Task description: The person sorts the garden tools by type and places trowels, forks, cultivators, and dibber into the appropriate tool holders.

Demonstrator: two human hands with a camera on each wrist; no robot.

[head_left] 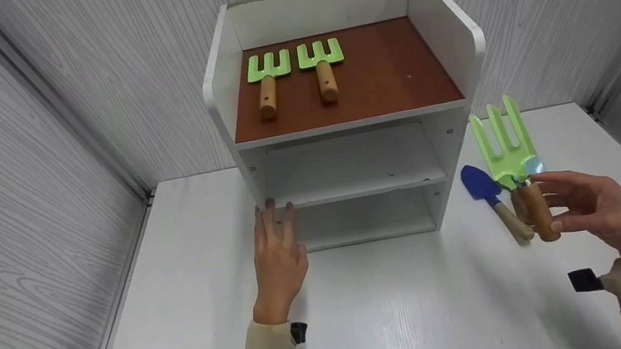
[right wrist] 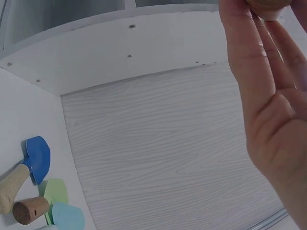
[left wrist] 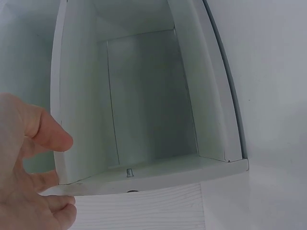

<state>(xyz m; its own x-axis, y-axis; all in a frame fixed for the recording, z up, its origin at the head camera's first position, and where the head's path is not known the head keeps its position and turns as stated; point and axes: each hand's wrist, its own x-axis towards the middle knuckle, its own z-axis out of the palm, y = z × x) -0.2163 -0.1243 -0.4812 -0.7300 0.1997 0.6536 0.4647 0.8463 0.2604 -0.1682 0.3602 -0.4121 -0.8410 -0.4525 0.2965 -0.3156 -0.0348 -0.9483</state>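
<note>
My right hand (head_left: 592, 206) holds a green hand fork (head_left: 508, 160) by its wooden handle, tines pointing away, raised over the table's right side. The handle's butt (right wrist: 269, 4) shows at the top of the right wrist view. My left hand (head_left: 281, 265) touches the left front edge of a white shelf unit (left wrist: 216, 96), fingers spread and mostly straight around the middle board's corner. On the unit's brown top (head_left: 382, 77), two more green hand forks, one at left (head_left: 268, 91) and one beside it (head_left: 325, 77), lie side by side.
Right of the unit, a blue trowel (head_left: 479, 183) with a wooden handle lies on the white table (head_left: 392, 310). Beside it are a light green tool (right wrist: 56, 191) with a wooden handle and a light blue tool (right wrist: 68, 216). Grey wood-grain walls (head_left: 544, 10) enclose the table.
</note>
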